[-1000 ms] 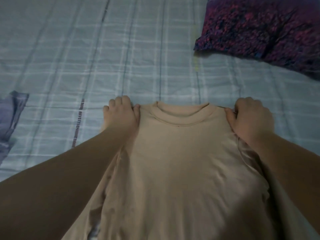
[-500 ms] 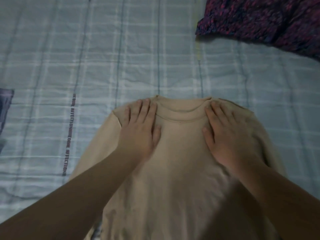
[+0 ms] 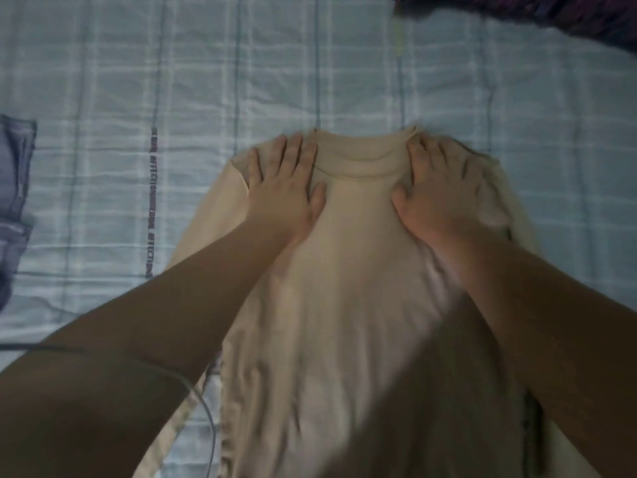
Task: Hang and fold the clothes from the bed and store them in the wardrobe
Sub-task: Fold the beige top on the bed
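Observation:
A beige round-neck shirt [image 3: 351,291] lies face up on the bed, collar pointing away from me. My left hand [image 3: 284,188] rests flat on its left shoulder, fingers spread, just beside the collar. My right hand [image 3: 437,191] lies flat on the right shoulder, fingers spread too. Neither hand pinches the cloth. The right sleeve area bunches in folds beyond my right hand. My forearms hide the shirt's lower sides.
The bed carries a pale blue checked sheet [image 3: 172,81]. A dark purple patterned cloth [image 3: 551,12] lies at the top right. A blue-grey garment [image 3: 13,188] sits at the left edge. A thin cable [image 3: 193,395] crosses near my left arm.
A second ago both hands gripped the shirt's shoulders with closed fingers. They have since let go and now lie flat with spread fingers on the chest beside the collar.

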The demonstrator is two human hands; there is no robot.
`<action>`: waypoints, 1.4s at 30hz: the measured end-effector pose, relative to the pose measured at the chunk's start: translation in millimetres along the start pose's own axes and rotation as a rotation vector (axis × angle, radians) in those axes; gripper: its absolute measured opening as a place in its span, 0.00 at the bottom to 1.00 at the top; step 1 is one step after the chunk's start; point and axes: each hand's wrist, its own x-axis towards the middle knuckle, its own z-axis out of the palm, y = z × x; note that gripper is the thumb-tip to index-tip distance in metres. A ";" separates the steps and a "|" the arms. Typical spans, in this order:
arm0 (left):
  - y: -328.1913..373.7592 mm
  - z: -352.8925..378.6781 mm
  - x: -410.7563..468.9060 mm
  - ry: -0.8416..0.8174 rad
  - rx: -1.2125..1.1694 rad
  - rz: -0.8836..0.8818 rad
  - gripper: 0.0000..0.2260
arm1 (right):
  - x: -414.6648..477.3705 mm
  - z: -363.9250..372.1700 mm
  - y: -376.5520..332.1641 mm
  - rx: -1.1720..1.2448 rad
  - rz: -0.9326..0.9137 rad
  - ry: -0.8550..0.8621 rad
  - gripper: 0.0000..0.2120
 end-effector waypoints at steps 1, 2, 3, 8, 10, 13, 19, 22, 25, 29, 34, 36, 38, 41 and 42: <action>1.4 -2.7 -7.5 -0.003 -0.002 -0.007 0.30 | -9.5 0.5 2.0 -0.023 -0.011 -0.005 0.33; 3.7 -4.5 -17.7 -0.002 -0.011 -0.010 0.30 | -22.7 2.2 4.0 -0.045 -0.027 0.006 0.32; 7.3 -5.9 -32.1 0.004 -0.022 -0.002 0.29 | -40.2 4.7 5.7 -0.049 -0.050 0.030 0.31; 27.4 -0.6 -136.8 0.010 -0.042 0.102 0.28 | -154.4 18.8 16.5 0.079 -0.159 0.104 0.29; 33.0 8.9 -186.2 -0.014 -0.058 0.146 0.28 | -200.7 23.4 20.7 0.088 -0.199 0.071 0.30; 37.1 27.3 -259.2 -0.063 -0.080 0.132 0.28 | -260.3 37.2 27.3 0.077 -0.206 -0.014 0.30; 24.7 48.8 -362.4 -0.116 -0.058 0.124 0.28 | -345.7 60.6 48.0 0.091 -0.207 -0.066 0.28; 15.6 57.5 -391.5 -0.126 0.012 0.129 0.28 | -378.0 65.4 59.5 0.031 -0.240 -0.120 0.30; 12.7 60.5 -407.9 -0.120 0.019 0.091 0.27 | -394.8 66.8 69.0 0.019 -0.234 -0.158 0.31; 16.1 47.2 -425.0 -0.017 -0.231 0.004 0.24 | -400.9 56.0 68.1 0.250 -0.089 -0.080 0.24; 14.1 17.1 -448.7 -0.068 -0.652 -0.519 0.29 | -430.5 33.7 72.6 0.481 0.314 -0.098 0.20; 12.7 12.9 -446.7 -0.135 -0.718 -0.749 0.23 | -437.9 25.9 72.1 0.526 0.449 -0.169 0.22; 10.6 9.2 -447.6 -0.267 -0.711 -0.863 0.17 | -438.2 14.3 69.1 0.527 0.573 -0.244 0.21; 4.9 5.2 -448.1 -0.497 -0.612 -0.891 0.10 | -430.4 3.3 69.7 0.408 0.719 -0.463 0.16; 2.0 5.7 -448.5 -0.552 -0.578 -0.859 0.10 | -428.8 1.5 71.4 0.384 0.726 -0.525 0.13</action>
